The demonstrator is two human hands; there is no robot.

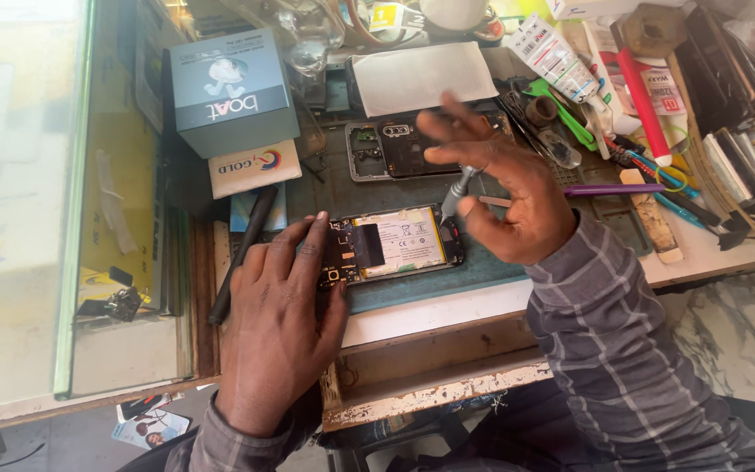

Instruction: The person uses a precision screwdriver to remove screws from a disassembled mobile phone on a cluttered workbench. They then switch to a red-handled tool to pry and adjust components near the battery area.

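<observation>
While the left hand (277, 328) lies flat, fingers released and steadying the opened black phone with its exposed battery (392, 246), the right hand (502, 197) pinches a slim grey screwdriver (456, 194), its tip seemingly at the phone's end just below those fingertips, other fingers splayed.

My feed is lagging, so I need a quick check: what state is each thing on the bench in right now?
Opened phone: back off, battery and board exposed, lying flat on the mat.
Back cover: detached, lying apart behind the phone.
Screwdriver: upright, tip down at the phone's right end.
Right hand: gripping the screwdriver.
Left hand: pressing on the phone's left end.
Blue box: closed.
Purple tool: lying untouched.
</observation>
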